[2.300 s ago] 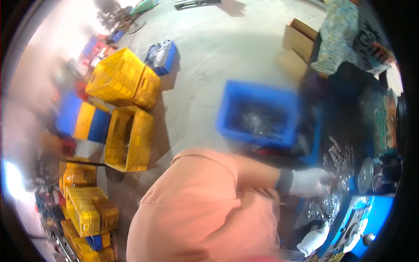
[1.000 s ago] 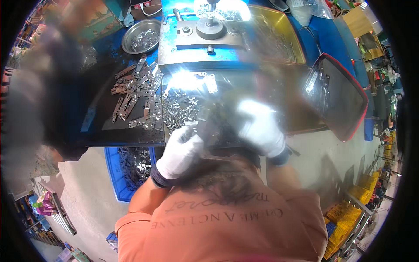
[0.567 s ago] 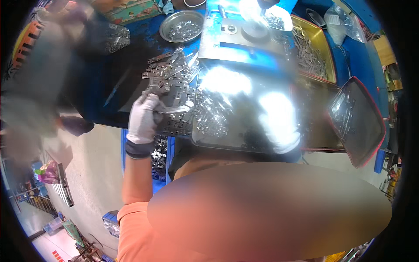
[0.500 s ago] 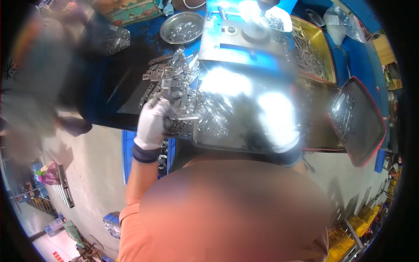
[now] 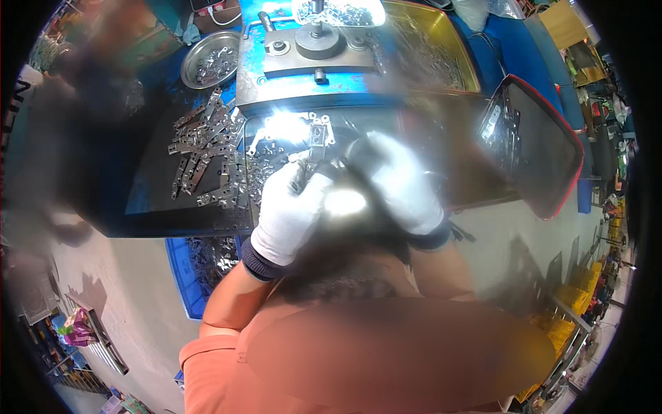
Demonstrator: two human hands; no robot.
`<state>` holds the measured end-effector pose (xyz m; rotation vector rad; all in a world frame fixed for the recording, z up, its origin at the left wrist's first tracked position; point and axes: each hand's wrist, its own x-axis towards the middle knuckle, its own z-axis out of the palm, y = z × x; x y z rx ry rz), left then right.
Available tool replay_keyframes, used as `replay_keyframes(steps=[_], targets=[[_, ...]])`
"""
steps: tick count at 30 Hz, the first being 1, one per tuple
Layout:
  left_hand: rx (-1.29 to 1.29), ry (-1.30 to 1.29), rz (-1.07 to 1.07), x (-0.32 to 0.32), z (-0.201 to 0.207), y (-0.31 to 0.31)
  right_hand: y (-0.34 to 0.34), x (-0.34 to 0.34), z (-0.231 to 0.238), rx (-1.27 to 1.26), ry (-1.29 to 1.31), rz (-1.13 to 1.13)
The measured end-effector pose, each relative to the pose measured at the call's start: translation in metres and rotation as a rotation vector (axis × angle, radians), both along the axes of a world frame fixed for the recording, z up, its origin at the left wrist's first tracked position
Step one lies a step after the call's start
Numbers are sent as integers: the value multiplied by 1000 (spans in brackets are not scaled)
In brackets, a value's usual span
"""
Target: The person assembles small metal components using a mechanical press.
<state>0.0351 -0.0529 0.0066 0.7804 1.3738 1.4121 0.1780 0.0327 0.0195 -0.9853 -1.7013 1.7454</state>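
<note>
My left hand (image 5: 286,210), in a white glove with dark fingertips, is closed on a small metal bracket (image 5: 318,136) with holes. The bracket stands up from the fingers over a shallow tray (image 5: 252,127) of small metal parts. Close beside it on the right is my gloved right hand (image 5: 403,183). Its dark fingertips point toward the bracket but are smeared by motion, so whether they hold anything is unclear. A pile of flat, holed metal strips (image 5: 207,148) lies left of the tray. Ahead stands a blue machine fixture (image 5: 252,76) with a round steel block (image 5: 318,43).
A round metal bowl (image 5: 189,65) of small parts sits at the far left. Far right is a gold-coloured tray (image 5: 472,76) of thin metal pieces. A red-rimmed tray (image 5: 552,152) leans at the right. Below the table's left edge is a blue crate (image 5: 181,276).
My left hand has moved right from the strip pile to over the tray, carrying a metal piece. My right hand has come in toward it. The view has shifted right.
</note>
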Motion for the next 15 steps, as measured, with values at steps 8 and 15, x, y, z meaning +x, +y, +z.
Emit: replay_keyframes(steps=[8, 15], targets=[[6, 117, 25, 7, -5, 2, -8, -1, -7, 80, 21, -114], [64, 159, -28, 14, -9, -5, -21, 2, -10, 452, -74, -195]])
